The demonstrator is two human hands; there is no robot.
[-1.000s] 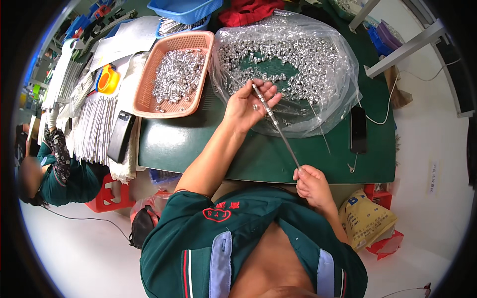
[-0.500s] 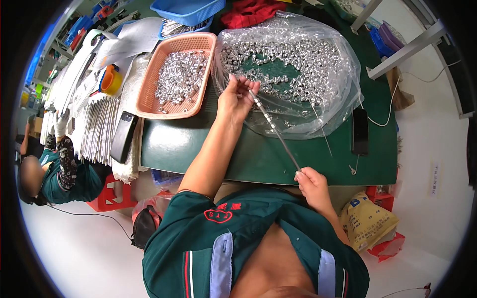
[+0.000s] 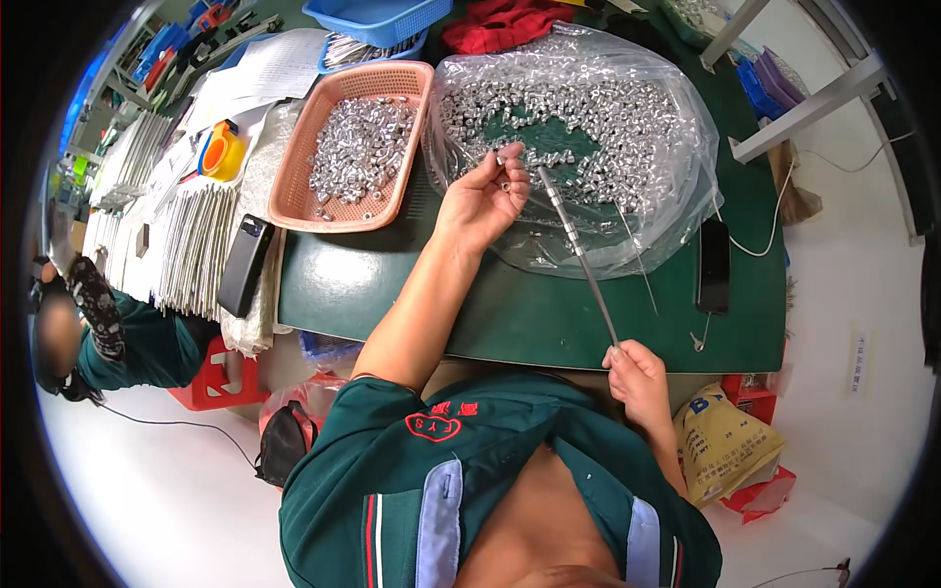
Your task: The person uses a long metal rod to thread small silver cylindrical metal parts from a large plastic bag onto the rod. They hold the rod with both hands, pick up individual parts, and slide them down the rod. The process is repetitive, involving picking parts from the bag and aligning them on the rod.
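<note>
My right hand [image 3: 639,382] pinches the lower end of a thin metal rod [image 3: 596,294], which slants up and to the left. Several small shiny sleeves sit around the rod's upper part. My left hand [image 3: 480,206], palm up with fingers curled, holds a few small metal sleeves [image 3: 506,185]; the rod's tip is just right of its fingers, apart from them. Beneath and behind lies a clear plastic bag [image 3: 676,127] spread with many loose sleeves. To its left, an orange perforated basket [image 3: 279,201] holds more of them.
A second thin rod [image 3: 639,260] lies across the bag's right part. Black phones lie at the right [image 3: 714,265] and left [image 3: 245,267], the left one by stacked metal strips [image 3: 194,240]. Blue baskets [image 3: 392,24] and red cloth [image 3: 500,27] are behind. A co-worker [image 3: 127,328] sits at far left.
My left hand has come off the rod's upper end and moved slightly right and up. My right hand has shifted right and a little down with the rod.
</note>
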